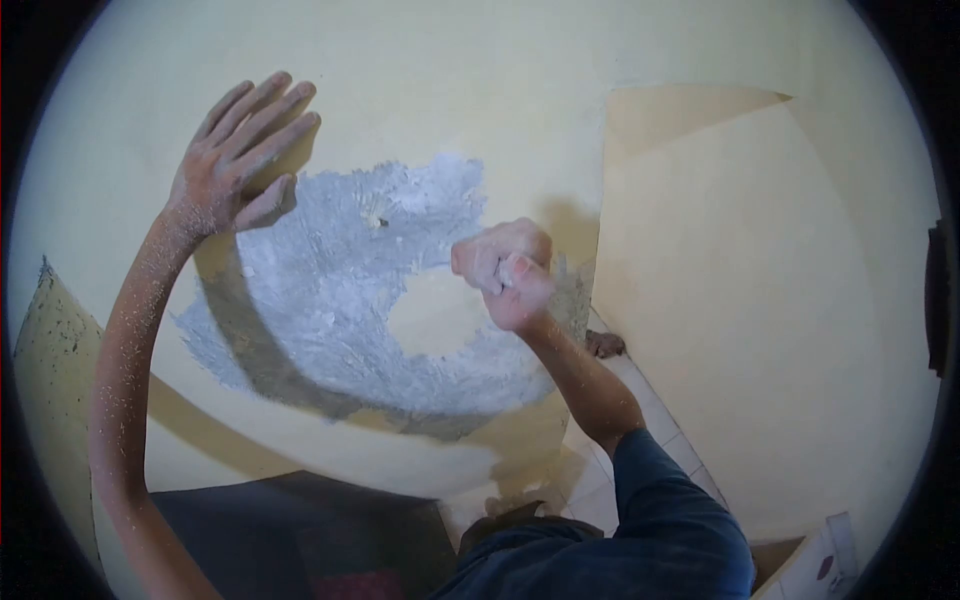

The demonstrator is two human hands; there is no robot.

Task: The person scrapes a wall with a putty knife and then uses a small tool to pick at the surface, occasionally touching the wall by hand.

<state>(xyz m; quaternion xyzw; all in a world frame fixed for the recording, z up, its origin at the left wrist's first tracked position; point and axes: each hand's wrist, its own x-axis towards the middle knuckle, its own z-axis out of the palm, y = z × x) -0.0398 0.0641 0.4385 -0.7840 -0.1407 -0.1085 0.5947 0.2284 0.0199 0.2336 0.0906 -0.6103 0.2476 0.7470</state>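
My left hand (235, 155) is raised at the upper left, fingers stretched out and close to the cream wall (400, 90), its shadow beside it. Pale dust and flakes cover the hand and forearm. My right hand (510, 272) is closed in a fist in front of a scraped grey patch (320, 290) on the wall. White dust coats its fingers; what it grips, if anything, is hidden and slightly blurred. Rough, streaky edges bound the grey patch, and an island of cream paint (435, 315) lies inside it, left of my right forearm.
To the right a wall section (740, 300) meets this wall at a corner. Floor tiles (655, 410) show below, with a small brown object (605, 344) near the corner. A dark surface (300, 535) sits at the lower left. Another wall edge (55, 340) is speckled.
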